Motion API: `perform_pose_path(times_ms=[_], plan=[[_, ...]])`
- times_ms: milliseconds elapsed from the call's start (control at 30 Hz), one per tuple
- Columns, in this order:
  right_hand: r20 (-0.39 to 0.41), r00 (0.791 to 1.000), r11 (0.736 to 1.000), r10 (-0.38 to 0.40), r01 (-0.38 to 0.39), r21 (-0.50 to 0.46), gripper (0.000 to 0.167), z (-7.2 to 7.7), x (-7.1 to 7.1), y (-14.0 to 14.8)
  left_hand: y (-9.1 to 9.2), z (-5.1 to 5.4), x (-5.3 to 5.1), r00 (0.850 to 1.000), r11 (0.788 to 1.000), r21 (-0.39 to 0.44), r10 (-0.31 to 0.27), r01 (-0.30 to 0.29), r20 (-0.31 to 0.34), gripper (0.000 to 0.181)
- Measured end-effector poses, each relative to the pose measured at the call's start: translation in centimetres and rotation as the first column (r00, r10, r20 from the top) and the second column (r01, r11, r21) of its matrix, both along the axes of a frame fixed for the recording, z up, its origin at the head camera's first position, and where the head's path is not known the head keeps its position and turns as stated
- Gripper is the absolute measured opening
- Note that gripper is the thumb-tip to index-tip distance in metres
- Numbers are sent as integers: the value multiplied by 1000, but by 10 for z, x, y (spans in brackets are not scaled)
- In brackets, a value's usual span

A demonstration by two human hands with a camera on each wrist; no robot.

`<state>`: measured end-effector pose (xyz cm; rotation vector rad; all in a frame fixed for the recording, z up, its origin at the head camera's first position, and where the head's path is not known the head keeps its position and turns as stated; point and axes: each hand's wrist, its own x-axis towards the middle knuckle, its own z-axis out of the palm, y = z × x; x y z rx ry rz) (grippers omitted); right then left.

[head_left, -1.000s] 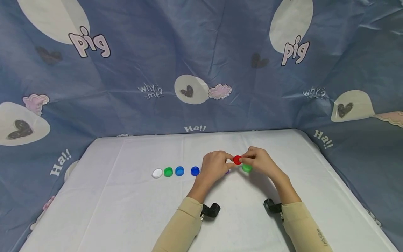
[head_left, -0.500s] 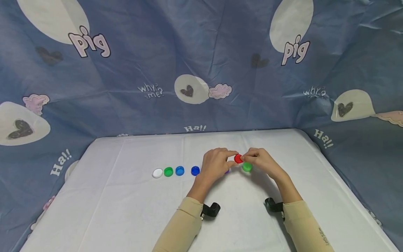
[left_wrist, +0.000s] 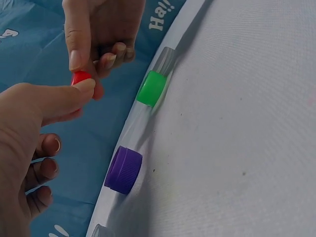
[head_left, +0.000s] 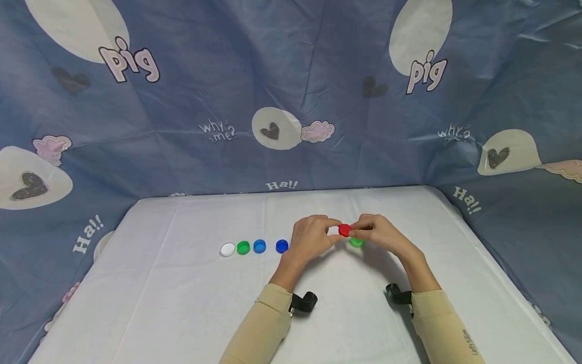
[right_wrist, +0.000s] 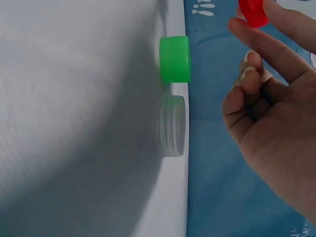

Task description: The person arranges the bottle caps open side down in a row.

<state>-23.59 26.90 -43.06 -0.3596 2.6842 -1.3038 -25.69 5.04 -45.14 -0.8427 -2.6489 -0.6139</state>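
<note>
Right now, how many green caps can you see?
2. The darker green cap sits between the white cap and the light blue cap; the lighter green cap is near the right hand. Another could be hidden behind the left hand.

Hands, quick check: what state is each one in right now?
Left hand: closed, pinching the red cap.
Right hand: closed, pinching the same cap from the opposite side.
</note>
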Motion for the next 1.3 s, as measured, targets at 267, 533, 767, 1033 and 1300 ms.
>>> perform_pose_path(times_ms=[267,533,767,1033,1300], plan=[[-70,997,999,45,-44,13,25,1,0,-1,-2,0,0,999,1000,21,-2,1,34,29],[-126,992,999,31,-32,-6,29,-2,-1,-5,-4,0,-2,999,999,32,-6,4,50,30],[-164,986,999,19,-24,-24,27,-3,-1,-7,-5,0,-2,996,999,38,-9,5,86,32],[-153,988,1000,17,-19,-14,25,-6,-1,-8,-5,-1,-1,994,1000,28,-17,14,104,30],[-145,989,999,32,-32,4,21,-7,-2,-12,-6,-3,-3,993,1000,15,-9,8,120,28]])
